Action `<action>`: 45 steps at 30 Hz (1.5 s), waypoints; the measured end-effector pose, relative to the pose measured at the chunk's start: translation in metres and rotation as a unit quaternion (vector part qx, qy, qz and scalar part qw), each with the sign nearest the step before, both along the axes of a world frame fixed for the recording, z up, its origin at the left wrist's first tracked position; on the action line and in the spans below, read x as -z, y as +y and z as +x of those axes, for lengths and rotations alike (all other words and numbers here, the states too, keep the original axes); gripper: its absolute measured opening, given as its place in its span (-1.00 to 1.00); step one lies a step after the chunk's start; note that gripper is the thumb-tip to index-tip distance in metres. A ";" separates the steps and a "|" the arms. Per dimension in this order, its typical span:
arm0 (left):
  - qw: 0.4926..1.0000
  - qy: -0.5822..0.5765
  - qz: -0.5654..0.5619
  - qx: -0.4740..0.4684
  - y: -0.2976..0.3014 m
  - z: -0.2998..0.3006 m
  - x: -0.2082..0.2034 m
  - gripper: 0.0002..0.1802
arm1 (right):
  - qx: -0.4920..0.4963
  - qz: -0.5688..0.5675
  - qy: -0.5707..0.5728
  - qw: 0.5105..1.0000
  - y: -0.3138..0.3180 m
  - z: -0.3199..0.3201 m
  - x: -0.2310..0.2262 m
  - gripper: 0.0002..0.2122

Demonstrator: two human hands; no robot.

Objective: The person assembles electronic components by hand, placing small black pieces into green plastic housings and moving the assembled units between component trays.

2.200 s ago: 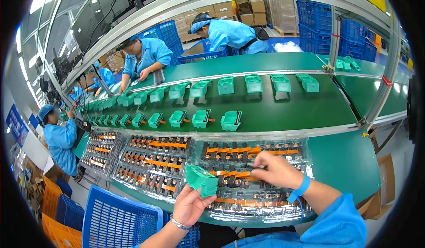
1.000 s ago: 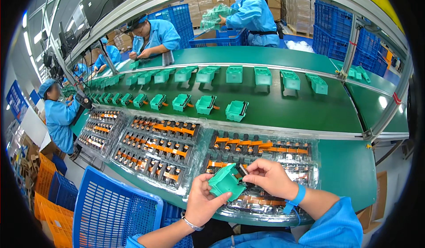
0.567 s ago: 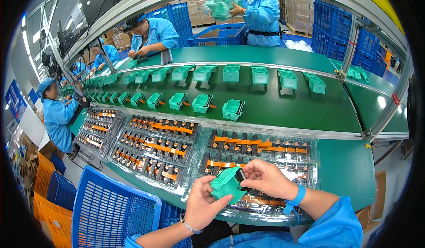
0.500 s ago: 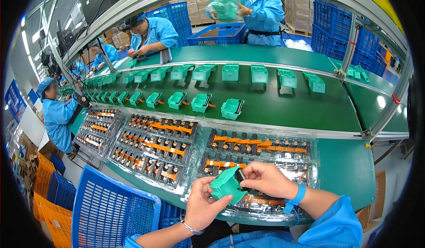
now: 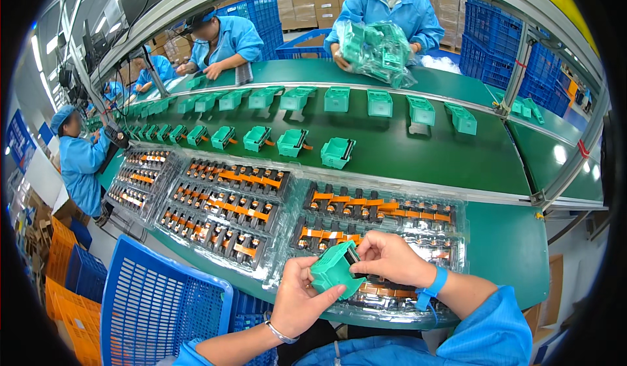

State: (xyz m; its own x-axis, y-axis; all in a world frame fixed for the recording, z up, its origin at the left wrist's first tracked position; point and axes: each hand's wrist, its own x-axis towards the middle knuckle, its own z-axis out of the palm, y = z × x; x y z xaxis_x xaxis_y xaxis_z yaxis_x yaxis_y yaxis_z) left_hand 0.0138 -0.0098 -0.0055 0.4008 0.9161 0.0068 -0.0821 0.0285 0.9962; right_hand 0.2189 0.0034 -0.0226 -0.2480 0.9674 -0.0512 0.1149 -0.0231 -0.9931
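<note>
Over the right-hand tray, my left hand [image 5: 300, 297] grips a green plastic housing [image 5: 332, 276], its open side tilted up and to the right. My right hand [image 5: 395, 259] pinches a dark part [image 5: 353, 257] at the housing's right edge. How far that part sits inside is hidden by my fingers. Under and beyond my hands, a clear plastic tray [image 5: 465, 235] holds rows of black parts with orange flat cables [image 5: 366, 202]. A blue strap [image 5: 431, 287] circles my right wrist, and a metal bangle shows on my left.
Two more loaded clear trays [image 5: 277, 199] lie to the left. Beyond them, green housings [image 5: 337, 152] stand in two rows on a green conveyor [image 5: 431, 160]. A blue basket [image 5: 225, 300] is at my lower left. Opposite, a co-worker holds a bag of green parts [image 5: 379, 51]. A metal post [image 5: 578, 147] rises at right.
The co-worker opposite has come closer and lowered the bag of green parts to the far bench edge. My hands keep hold of the housing and the dark part, barely shifted.
</note>
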 end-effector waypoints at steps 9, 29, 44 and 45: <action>1.000 0.023 0.009 0.016 -0.001 -0.001 -0.004 -0.43 | -0.037 -0.010 -0.011 0.999 -0.001 0.004 -0.002 -0.83; 0.908 -0.010 0.056 -0.415 -0.022 -0.205 0.016 -0.67 | 0.283 0.041 -0.046 0.957 0.106 0.118 -0.024 -0.88; 0.772 0.207 -0.245 -0.548 -0.196 -0.402 0.265 -0.76 | 0.352 -0.047 -0.115 0.928 0.209 0.126 0.032 -0.84; 0.782 0.216 -0.251 -0.528 -0.201 -0.397 0.264 -0.77 | 0.302 -0.060 -0.105 0.946 0.214 0.134 0.033 -0.83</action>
State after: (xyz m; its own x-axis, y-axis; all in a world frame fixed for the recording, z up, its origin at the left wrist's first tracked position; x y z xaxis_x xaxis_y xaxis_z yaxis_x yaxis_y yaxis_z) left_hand -0.3828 -0.2112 -0.2696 -0.7155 0.5819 -0.3866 0.0174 0.5680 0.8228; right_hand 0.3525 0.2174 -0.0554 0.3760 0.9133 -0.1565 0.2391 -0.2588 -0.9359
